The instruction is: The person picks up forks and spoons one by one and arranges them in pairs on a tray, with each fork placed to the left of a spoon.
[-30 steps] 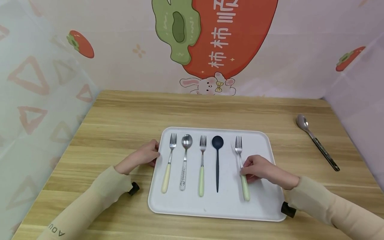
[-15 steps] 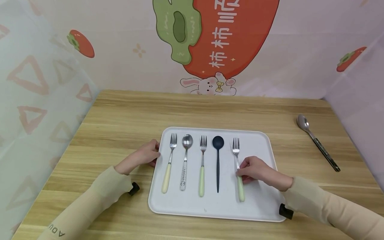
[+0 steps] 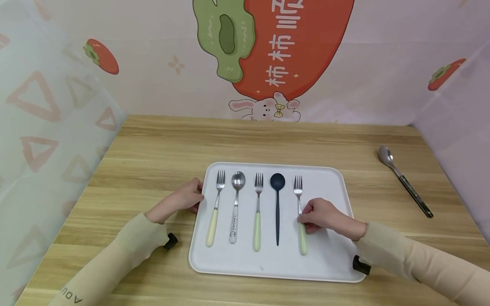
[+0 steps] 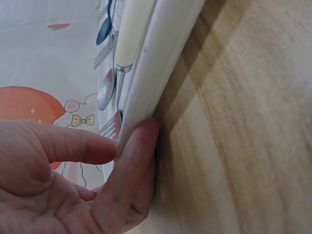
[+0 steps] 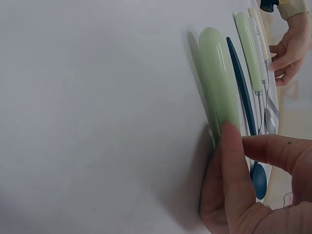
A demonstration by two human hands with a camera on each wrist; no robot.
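A white tray (image 3: 229, 263) lies on the wooden table, and my left hand (image 3: 186, 196) pinches its left rim between thumb and fingers, as the left wrist view shows. My right hand (image 3: 321, 214) pinches a green-handled fork (image 3: 303, 242) near the top of its handle, tines pointing away from me, low over the tray's right half. To its left lie, in a row, a dark spoon (image 3: 277, 208), another green-handled fork (image 3: 257, 229), a steel spoon with a patterned handle (image 3: 234, 221) and a cream-handled fork (image 3: 212, 225).
A spoon with a dark patterned handle (image 3: 411, 189) lies slantwise on the table (image 3: 367, 174), right of the tray. Behind the table stands a printed wall sheet (image 3: 153, 80); further sheets hang at both sides.
My right hand has moved left with the green-handled fork, bringing it closer to the dark spoon and turning it slightly. My left hand has stayed at the tray's rim.
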